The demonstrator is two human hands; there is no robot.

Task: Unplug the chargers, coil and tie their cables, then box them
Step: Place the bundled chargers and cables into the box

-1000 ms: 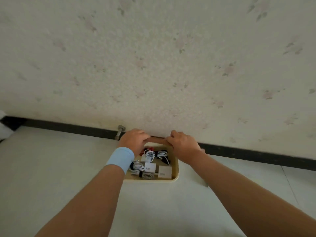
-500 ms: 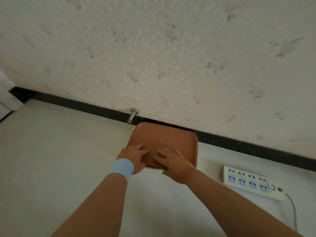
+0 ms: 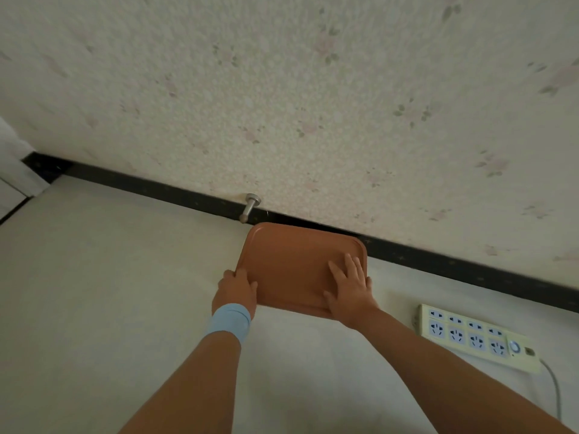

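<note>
Terracotta plastic with rounded corners, the lid (image 3: 294, 264) sits level just above the pale floor (image 3: 109, 277), its far edge tight against the dark skirting (image 3: 156, 189). The box and any chargers under it are hidden, so I cannot tell how they lie. At the lid's near-left corner the left hand (image 3: 236, 288), with a pale blue wristband (image 3: 230, 321), curls its fingers together over the rim. On the lid's near-right part the right hand (image 3: 349, 288) lies flat, fingers spread. A metal doorstop (image 3: 250, 206) stands just beyond the lid's far-left corner. A power strip (image 3: 470, 335) lies right of the lid, apart from it, every visible socket bare. This looks like the closing step. The 2 hands should press evenly, work the pressure round to the far edge, and check that the rim sits flush with no cable trapped.
</note>
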